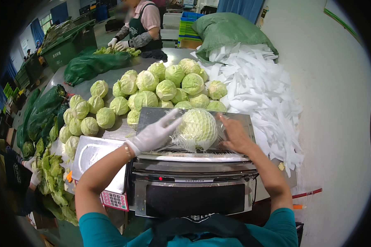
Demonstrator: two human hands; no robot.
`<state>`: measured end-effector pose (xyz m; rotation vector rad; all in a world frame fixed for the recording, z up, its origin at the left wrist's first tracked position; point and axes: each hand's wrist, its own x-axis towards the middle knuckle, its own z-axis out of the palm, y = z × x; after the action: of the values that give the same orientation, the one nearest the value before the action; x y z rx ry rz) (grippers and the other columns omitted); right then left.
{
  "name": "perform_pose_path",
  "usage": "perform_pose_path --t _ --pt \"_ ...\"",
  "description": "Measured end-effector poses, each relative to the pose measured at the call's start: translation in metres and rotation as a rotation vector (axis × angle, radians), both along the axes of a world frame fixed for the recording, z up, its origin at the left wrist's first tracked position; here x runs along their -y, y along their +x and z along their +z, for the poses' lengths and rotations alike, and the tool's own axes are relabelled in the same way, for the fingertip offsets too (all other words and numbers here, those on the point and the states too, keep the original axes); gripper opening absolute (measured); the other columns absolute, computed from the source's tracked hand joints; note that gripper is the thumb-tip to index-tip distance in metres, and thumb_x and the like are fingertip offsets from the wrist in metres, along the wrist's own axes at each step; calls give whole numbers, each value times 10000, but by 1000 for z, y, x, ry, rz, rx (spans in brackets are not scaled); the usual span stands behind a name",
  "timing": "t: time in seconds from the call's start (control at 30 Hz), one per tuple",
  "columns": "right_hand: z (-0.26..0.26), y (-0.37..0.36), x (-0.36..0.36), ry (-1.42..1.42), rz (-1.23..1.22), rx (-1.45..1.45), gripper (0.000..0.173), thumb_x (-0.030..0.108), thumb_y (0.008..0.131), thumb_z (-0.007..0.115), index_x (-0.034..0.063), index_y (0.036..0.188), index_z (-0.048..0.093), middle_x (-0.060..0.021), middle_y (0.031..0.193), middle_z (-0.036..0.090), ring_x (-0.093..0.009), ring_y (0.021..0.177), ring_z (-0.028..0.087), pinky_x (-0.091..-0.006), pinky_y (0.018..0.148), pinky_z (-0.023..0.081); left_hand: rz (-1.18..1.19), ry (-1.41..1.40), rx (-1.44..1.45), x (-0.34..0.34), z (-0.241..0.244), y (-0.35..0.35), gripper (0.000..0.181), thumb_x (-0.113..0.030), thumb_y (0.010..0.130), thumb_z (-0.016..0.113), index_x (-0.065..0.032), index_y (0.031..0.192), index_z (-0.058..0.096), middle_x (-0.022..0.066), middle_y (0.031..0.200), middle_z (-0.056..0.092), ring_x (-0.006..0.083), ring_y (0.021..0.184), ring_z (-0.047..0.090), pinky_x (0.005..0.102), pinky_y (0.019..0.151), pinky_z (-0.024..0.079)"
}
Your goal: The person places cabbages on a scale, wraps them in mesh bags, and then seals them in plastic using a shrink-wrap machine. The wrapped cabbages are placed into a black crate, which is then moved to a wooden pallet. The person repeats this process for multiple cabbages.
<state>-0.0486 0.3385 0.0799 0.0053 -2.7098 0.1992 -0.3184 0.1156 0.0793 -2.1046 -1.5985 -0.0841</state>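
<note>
A green cabbage (197,128) in a white foam net sits on the flat top of a film wrapping machine (190,179). Clear plastic film (181,139) lies wrinkled around it. My left hand (156,131), in a white glove, is at the cabbage's left side with its fingers spread. At the right side is my right hand (236,134), bare, its index finger stretched forward and its thumb lower down. Both hands are at the film, but blur and the clear film hide whether either one grips it. The film roll (188,158) runs along the machine below the cabbage.
Cabbages (147,81) are heaped beyond the machine. White foam nets (253,102) spill from a green sack (235,32) at right. A weighing scale (100,160) stands at left. Two co-workers in white gloves handle leaves (117,51) at the far side and leaves (52,179) at left.
</note>
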Motion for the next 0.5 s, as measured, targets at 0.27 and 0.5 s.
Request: perform_pose_path --t 0.27,0.5 --pt "12 9 55 -923 59 57 1029 121 740 815 129 1534 160 -189 1403 484 -228 1163 571 -363 989 437 -14 -287 1002 10 37 31 1004 -508 667 808 -67 1434 332 228 1153 627 406 1042 626 427 894 514" --pt "34 90 152 -1551 90 508 741 213 848 749 17 1419 320 -176 1211 611 -216 954 676 -310 805 546 75 -842 1669 132 25 122 788 -576 844 641 -22 1363 432 164 1018 682 258 827 708 343 718 579"
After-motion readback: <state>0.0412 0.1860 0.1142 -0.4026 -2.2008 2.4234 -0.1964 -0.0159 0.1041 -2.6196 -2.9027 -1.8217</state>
